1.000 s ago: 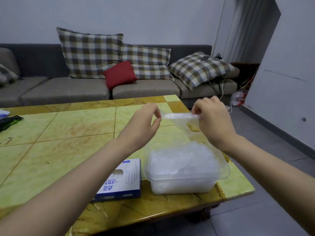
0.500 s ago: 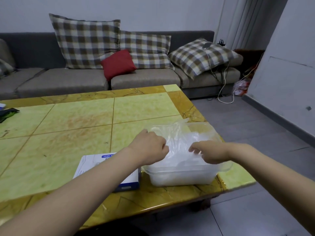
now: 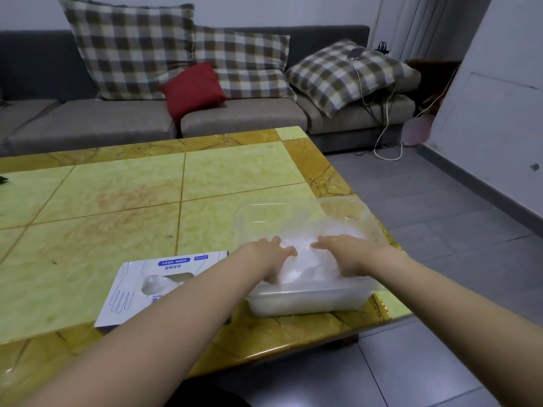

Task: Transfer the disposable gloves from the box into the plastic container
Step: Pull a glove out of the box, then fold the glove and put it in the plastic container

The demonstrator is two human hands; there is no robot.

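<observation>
A big table [image 3: 117,201] with yellow-green tiles stands by a grey sofa [image 3: 88,121] with checked pillows [image 3: 129,51] and a red pillow [image 3: 192,89]. The see-through plastic container [image 3: 308,301] sits near the table's right corner, full of crinkly clear gloves [image 3: 305,259], and the box [image 3: 132,283] lies flat just left of it. The left hand [image 3: 269,255] and right hand [image 3: 345,254] press flat on the gloves, not grabbing.

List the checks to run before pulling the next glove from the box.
1. Gloves inside container: ok.
2. Hands free: not ok, left hand and right hand both press on the pile.
3. Box within reach: ok, just left of the container.
4. Box not empty: ok, more gloves show in its opening.
5. Container fully on table: ok, but near the edge.
6. Room left in container: cannot tell.
</observation>
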